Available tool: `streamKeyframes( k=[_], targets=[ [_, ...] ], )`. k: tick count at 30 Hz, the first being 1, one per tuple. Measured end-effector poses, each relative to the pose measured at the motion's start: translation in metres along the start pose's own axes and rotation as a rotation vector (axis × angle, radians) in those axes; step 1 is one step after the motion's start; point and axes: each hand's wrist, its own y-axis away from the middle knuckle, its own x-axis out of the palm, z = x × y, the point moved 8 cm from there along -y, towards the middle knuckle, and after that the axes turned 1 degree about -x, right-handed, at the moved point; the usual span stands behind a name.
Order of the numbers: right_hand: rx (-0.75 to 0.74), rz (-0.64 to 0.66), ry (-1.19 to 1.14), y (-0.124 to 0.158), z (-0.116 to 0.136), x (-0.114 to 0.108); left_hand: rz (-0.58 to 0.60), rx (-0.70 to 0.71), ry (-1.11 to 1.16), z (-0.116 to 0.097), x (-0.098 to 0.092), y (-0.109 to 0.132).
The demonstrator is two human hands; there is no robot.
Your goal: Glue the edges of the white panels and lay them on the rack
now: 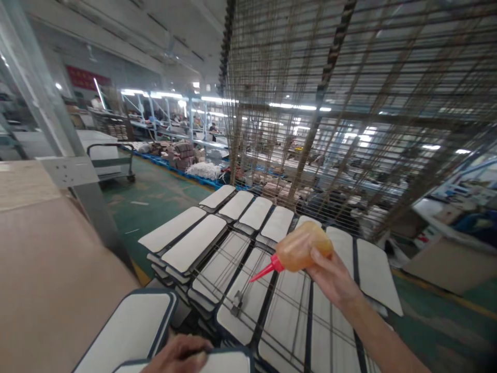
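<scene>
Closest to us is our left hand (180,355), fingers bent at the edge of a pale pad (227,361) with a dark border; can't tell if it's pinching that or just resting there. Our right hand (332,274) is wrapped round the back end of a squeeze bottle (297,251), fingers closed on it, no slack that we can see. The bottle's tipped nearly onto its side, long axis running from that grip down and to the left, so the red nozzle (267,269) leads away from the palm. The left hand is lower and well apart from it. Bottle's see-through plastic, smooth, rounded and amber-looking, and the nozzle's a skinny cone. Just past its tip, left of and below the grip, there's a small metal block (236,304), boxy and grey. All round under the grip we've got rows of pads (194,241), flat, matte, round-cornered. Beyond the grip a tall wire rack (320,93) leans up, brown and grubby-looking, and way off to the left are lumpy, soft-looking bundles (180,153).
</scene>
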Motion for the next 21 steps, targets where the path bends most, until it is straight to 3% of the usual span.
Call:
streamKeyframes(
  k=[3,7,9,11,14,21],
  targets=[
    [-0.018,0.003,0.033,-0.002,0.01,-0.002,0.081,0.142,-0.012,-0.038,-0.016,-0.009],
    [-0.13,-0.021,0.054,-0.009,0.044,-0.002,-0.198,0.281,-0.227,-0.111,-0.089,-0.018],
    [-0.203,-0.023,0.064,-0.014,0.064,0.0,-0.302,0.352,-0.411,-0.149,-0.117,-0.022],
    [-0.273,-0.007,0.085,-0.016,0.083,0.002,-0.389,0.391,-0.631,-0.182,-0.131,-0.027],
    [-0.36,0.057,0.114,-0.016,0.106,0.008,-0.337,0.417,-0.803,-0.219,-0.119,-0.032],
    [-0.334,0.231,0.129,-0.009,0.117,0.024,0.177,0.514,-0.728,-0.274,-0.029,-0.015]
  ],
)
